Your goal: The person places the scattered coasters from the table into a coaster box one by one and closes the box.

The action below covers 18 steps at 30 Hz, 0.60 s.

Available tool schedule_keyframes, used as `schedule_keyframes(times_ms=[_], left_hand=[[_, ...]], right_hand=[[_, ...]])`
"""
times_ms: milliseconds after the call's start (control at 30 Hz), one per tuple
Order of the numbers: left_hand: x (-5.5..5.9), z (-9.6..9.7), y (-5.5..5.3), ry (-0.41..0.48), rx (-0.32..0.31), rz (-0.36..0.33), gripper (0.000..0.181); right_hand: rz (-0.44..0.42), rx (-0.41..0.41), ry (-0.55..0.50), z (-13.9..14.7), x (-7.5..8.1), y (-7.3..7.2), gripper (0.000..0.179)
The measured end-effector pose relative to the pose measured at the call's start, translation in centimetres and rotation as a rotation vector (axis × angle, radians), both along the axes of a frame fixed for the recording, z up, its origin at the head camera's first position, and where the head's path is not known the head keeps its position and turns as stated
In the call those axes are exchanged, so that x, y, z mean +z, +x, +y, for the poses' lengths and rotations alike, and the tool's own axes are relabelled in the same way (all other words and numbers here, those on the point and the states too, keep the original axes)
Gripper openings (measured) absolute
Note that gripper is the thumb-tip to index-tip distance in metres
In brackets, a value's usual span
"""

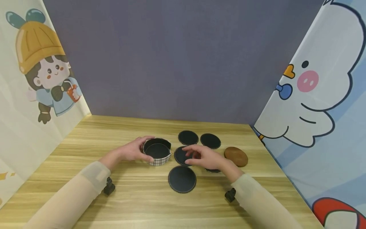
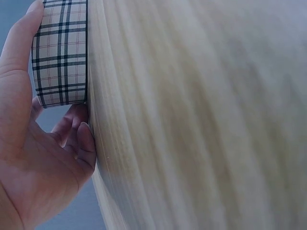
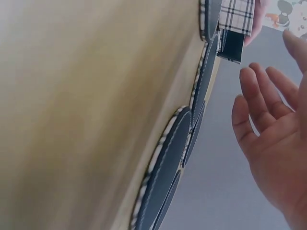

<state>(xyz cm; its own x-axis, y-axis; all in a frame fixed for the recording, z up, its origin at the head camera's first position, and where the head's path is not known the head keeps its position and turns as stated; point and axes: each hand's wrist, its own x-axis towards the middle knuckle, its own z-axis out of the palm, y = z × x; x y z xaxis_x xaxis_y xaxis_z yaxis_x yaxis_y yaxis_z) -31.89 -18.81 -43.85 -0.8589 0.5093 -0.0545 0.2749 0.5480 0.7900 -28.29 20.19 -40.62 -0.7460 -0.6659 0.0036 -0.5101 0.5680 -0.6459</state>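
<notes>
Holder [image 1: 159, 161], round and plaid with a black inside, sits on the wooden surface [image 1: 137, 203] just left of the lower centre of the frame. The left hand [image 1: 132, 152] grips its wall, thumb on the near side and fingers round the far side, probably to steady it; its gap faces right, towards the dark coasters. The right hand [image 1: 208, 158] holds nothing: its fingers are loosely bent and parted above the middle coaster [image 1: 179, 156], and the right wrist view shows them clear of it. The upper coasters [image 1: 188, 138] [image 1: 210, 141] and the lower coaster [image 1: 182, 179] lie flat and spread out, perhaps so each can be reached singly.

The right hand covers part of the middle coaster and most of another coaster [image 1: 213, 170]. Whether the brown disc [image 1: 235, 156] at right is a coaster's other face, or whether a coaster lines the holder, I cannot tell. The left wrist view cuts off the holder's top.
</notes>
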Motion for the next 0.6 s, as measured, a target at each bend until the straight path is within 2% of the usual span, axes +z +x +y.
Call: schedule_keyframes(times_ms=[100,267,400,600], left_hand=[[0.0,0.1,0.0,-0.007,0.001,0.004,0.112],[-0.1,0.0,-0.1,-0.013,0.001,0.009,0.111],[-0.1,0.0,0.0,-0.017,0.003,0.01,0.111],[0.2,0.1,0.1,-0.011,0.0,0.002,0.111]], right_hand=[[-0.007,0.024,0.019,0.8,-0.2,1.3,0.059],[-0.039,0.073,0.059,1.8,-0.7,2.7,0.057],[-0.064,0.111,0.068,2.4,-1.0,3.2,0.058],[-0.049,0.146,0.093,3.0,-1.5,3.6,0.059]])
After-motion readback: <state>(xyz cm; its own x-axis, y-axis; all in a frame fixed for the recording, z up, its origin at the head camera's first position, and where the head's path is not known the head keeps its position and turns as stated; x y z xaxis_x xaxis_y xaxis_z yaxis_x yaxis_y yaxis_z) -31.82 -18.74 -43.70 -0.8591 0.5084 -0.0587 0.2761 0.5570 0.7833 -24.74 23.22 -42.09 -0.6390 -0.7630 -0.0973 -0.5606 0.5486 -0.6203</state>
